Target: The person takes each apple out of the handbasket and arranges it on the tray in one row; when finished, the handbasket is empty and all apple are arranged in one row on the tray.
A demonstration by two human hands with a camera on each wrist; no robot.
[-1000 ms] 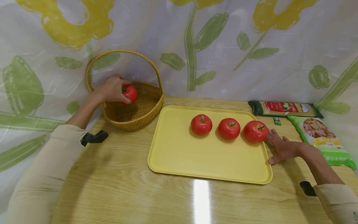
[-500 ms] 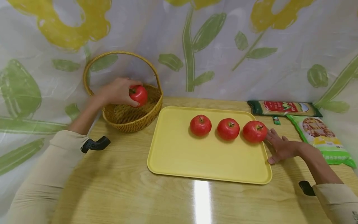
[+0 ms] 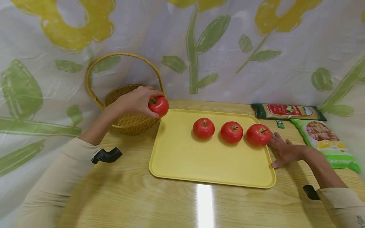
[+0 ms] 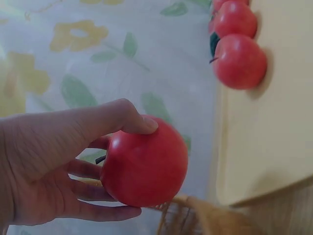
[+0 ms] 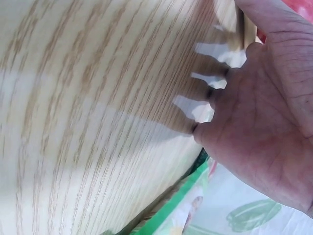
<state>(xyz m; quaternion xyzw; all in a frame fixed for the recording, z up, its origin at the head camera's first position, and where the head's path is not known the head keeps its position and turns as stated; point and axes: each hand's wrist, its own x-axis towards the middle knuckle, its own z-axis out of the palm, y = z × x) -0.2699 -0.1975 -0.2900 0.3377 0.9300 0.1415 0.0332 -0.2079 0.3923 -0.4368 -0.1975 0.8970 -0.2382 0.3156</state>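
Observation:
A red apple is gripped between the thumb and fingers of my left hand, raised at the right side of the wicker basket and near the tray's back left corner. The left wrist view shows the thumb on one side of this apple and the fingers on the other. Three more apples stand in a row on the yellow tray. My right hand rests at the tray's right edge with fingers spread, close beside the rightmost apple. In the right wrist view that hand holds nothing.
At the back right lie a green-and-red packet, a tiny green sachet and a green-edged food bag. A flower-patterned sheet hangs behind the wooden table. The basket's tall handle arches above it.
My left hand has carried the apple rightward and nearer, from over the basket's inside to its right rim beside the tray. The right hand has stayed in place.

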